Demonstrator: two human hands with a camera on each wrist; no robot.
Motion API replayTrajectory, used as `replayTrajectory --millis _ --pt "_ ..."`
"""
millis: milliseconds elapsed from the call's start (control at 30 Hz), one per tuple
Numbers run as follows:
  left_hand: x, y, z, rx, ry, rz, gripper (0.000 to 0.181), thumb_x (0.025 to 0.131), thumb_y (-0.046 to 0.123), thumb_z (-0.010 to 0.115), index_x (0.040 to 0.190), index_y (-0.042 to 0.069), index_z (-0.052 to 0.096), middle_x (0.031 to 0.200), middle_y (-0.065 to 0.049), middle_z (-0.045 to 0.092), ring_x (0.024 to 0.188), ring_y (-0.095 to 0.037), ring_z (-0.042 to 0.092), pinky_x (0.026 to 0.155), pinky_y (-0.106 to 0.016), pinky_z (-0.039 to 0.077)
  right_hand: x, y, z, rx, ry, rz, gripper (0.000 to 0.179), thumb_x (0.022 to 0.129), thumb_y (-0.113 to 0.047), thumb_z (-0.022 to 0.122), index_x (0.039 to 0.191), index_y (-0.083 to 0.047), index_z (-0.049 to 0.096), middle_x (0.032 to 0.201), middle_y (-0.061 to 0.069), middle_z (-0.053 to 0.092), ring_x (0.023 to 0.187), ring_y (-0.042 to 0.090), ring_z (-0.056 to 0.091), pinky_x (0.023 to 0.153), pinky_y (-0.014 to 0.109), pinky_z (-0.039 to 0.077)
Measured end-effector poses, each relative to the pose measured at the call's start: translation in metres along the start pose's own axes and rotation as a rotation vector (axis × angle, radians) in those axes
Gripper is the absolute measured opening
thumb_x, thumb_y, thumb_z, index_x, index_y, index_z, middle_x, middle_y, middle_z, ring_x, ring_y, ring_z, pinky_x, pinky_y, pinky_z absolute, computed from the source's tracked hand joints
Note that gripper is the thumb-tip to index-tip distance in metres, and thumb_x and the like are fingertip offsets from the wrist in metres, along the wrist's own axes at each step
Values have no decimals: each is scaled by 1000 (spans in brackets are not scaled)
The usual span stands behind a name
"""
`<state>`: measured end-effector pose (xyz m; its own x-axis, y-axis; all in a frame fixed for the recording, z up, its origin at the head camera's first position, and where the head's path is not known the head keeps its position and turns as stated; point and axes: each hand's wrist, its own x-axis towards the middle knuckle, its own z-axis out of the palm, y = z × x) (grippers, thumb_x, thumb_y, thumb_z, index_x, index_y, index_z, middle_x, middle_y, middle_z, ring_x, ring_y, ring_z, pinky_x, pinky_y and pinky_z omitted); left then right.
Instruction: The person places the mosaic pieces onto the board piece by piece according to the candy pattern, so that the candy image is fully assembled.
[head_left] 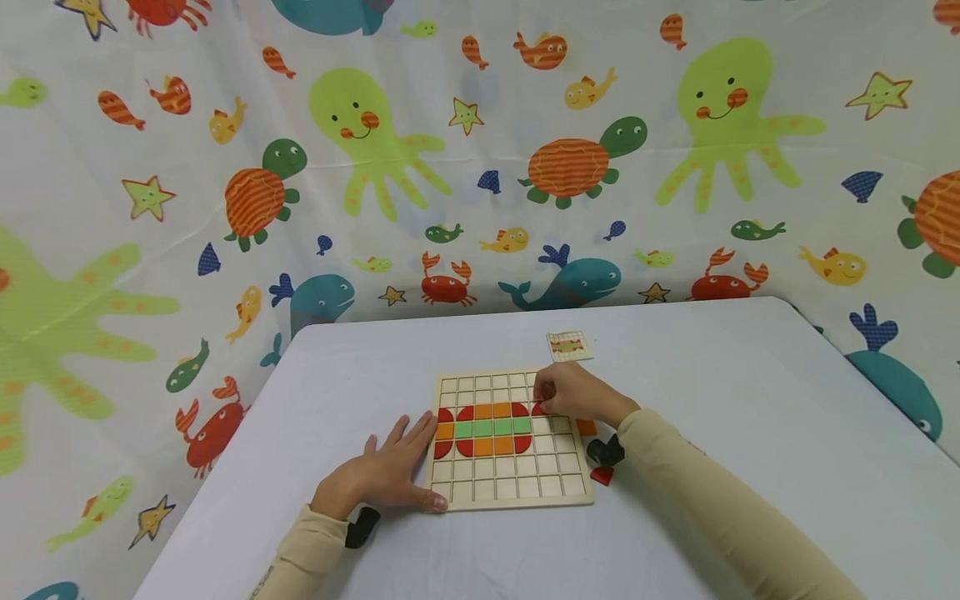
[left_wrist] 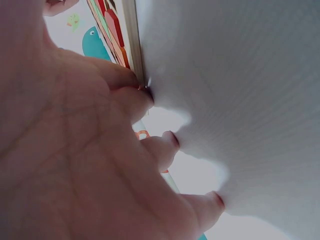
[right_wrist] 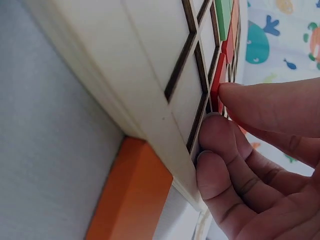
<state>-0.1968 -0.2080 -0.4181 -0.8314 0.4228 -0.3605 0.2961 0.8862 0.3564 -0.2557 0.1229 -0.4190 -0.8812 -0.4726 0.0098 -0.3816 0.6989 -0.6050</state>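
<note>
A square wooden grid board [head_left: 517, 495] lies on the table. Red rounded-corner tiles, orange tiles [head_left: 493, 447] and green tiles [head_left: 493, 427] fill part of its middle rows. My left hand [head_left: 386, 473] rests at the board's left side, fingers spread, with the thumb at the near left corner. Over the right part of the grid, my right hand [head_left: 573, 392] pinches a red rounded tile [right_wrist: 218, 82] between thumb and fingers, down at a cell. The fingertips hide part of that tile.
Past the board lies a small pattern card [head_left: 570, 346] showing a coloured grid design. Beside the board's right edge are a loose orange block [right_wrist: 132, 185] and a red piece [head_left: 602, 476], partly beneath the right wrist. A curtain printed with sea animals hangs behind the white table [head_left: 690, 358].
</note>
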Motion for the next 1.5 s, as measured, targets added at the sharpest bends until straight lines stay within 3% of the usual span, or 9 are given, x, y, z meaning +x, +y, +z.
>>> replayTrajectory --millis 333,633,900,1067,1300,1500 --pt "1 -1 0 6 0 4 127 78 56 92 172 8 21 179 -12 14 162 -44 5 118 -81 5 -7 6 -1 -8 46 19 16 94 -9 82 107 -7 74 98 1 66 94 22 57 89 40 55" --pt "1 -2 -1 11 1 12 127 78 57 91 172 8 21 179 -12 15 162 -45 6 118 -81 6 -23 13 -9 19 29 60 45 93 -19 82 131 -2 67 130 14 61 121 34 58 107 55 52" --pt "0 -3 -2 7 2 29 127 79 57 91 171 6 21 178 -13 15 162 -46 6 117 -82 6 -37 17 -16 52 21 140 62 91 -21 86 144 -3 59 142 20 53 127 38 57 104 55 54" --pt "0 -3 -2 10 7 34 126 78 57 91 171 6 22 178 -14 15 162 -46 6 117 -82 7 -44 19 -19 114 -14 177 80 89 -16 87 157 -4 45 142 23 49 121 37 56 95 49 57" --pt "1 -4 -1 2 7 33 127 78 57 91 171 7 22 178 -13 16 162 -46 6 117 -82 6 -51 23 -22 94 -74 180 69 85 -7 86 145 -1 52 127 14 55 112 30 54 93 44 56" --pt "1 -4 0 1 5 33 127 78 57 92 171 7 22 178 -13 16 162 -46 7 117 -82 7 -55 25 -21 57 -96 179 43 84 -6 87 121 -2 65 113 9 55 107 27 53 93 42 55"
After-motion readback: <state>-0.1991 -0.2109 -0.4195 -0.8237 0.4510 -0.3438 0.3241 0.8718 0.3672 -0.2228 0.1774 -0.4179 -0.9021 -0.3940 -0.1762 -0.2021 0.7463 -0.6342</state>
